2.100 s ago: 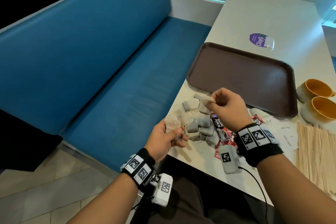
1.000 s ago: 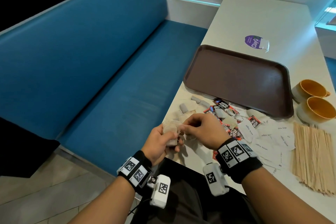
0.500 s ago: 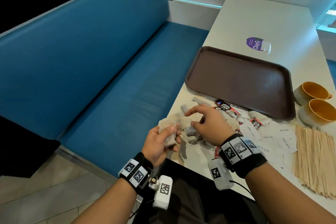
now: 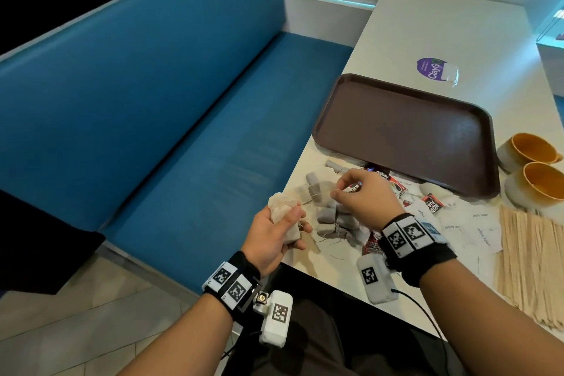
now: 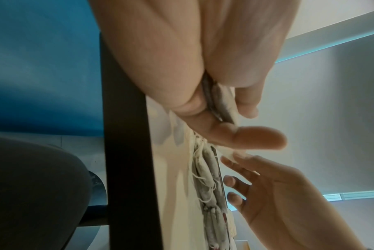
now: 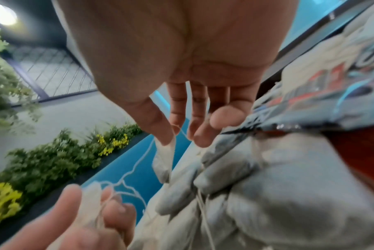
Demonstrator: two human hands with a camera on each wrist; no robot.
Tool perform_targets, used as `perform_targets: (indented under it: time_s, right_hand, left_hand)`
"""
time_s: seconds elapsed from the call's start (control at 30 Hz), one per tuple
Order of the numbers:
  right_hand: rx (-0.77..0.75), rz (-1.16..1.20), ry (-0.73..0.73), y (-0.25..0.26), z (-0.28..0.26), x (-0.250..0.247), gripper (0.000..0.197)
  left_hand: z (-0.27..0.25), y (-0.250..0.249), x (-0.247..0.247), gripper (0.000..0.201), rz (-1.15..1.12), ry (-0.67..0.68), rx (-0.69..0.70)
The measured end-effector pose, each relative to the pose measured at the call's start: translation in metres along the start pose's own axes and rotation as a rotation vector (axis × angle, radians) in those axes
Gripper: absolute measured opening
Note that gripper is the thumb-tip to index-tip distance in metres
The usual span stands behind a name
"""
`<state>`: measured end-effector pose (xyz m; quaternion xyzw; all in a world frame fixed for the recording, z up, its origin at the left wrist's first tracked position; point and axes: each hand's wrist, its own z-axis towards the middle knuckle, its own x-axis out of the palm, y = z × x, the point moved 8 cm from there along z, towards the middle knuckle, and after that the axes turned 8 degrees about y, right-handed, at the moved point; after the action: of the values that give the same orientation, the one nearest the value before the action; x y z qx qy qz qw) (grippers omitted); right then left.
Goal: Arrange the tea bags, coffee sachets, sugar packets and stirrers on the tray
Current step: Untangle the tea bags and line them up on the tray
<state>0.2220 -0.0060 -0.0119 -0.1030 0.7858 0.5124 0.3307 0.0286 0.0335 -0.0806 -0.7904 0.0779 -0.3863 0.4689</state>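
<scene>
A: What is in your left hand (image 4: 276,230)?

B: Your left hand is just off the near left corner of the table (image 4: 433,27), and its fingers and thumb are curled round a small stack of tea bags (image 4: 285,215). In the left wrist view the bags sit flat between thumb and fingers.

A: And to the right of it?

B: The loose pile of grey tea bags (image 4: 331,217) lies on the table between your two hands, with thin strings around it. Your right hand (image 4: 364,200) is above this pile. Its thumb and forefinger pinch a tea bag (image 6: 163,162), which hangs down from the fingertips; the other fingers are loosely bent.

A: Where are the other things?

B: The coffee sachets (image 4: 396,188) are partly under your right hand and just before the tray (image 4: 406,128). The brown tray has nothing on it. Farther right lie the white sugar packets (image 4: 467,227), then the wooden stirrers (image 4: 537,259) in a flat row. Two orange cups (image 4: 534,168) stand beside the tray's right end.

A: And the room?

B: A blue bench (image 4: 152,107) runs along the left, and a purple sticker (image 4: 433,69) is on the table behind the tray.
</scene>
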Motion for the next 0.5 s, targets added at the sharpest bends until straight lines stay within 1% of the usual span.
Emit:
perform_targets:
  time_s: [0.1, 0.23, 0.33, 0.4, 0.5]
  right_hand:
    - [-0.018, 0.168, -0.062, -0.006, -0.009, -0.019, 0.013]
    - [-0.09, 0.412, -0.172, -0.004, -0.02, -0.047, 0.01]
    - [-0.088, 0.552, -0.253, -0.004, -0.023, -0.064, 0.011]
    - [-0.069, 0.59, -0.292, -0.006, -0.023, -0.07, 0.012]
    - [-0.064, 0.576, -0.287, -0.003, -0.025, -0.073, 0.008]
  left_hand:
    - [0.001, 0.0, 0.001, 0.05, 0.005, 0.013, 0.002]
    - [0.002, 0.001, 0.0, 0.044, -0.012, 0.03, -0.012]
    - [0.0, 0.0, 0.004, 0.041, -0.018, 0.03, -0.033]
    - [-0.001, 0.0, 0.006, 0.039, -0.013, 0.043, -0.044]
    - [0.0, 0.002, 0.007, 0.04, 0.006, 0.059, -0.066]
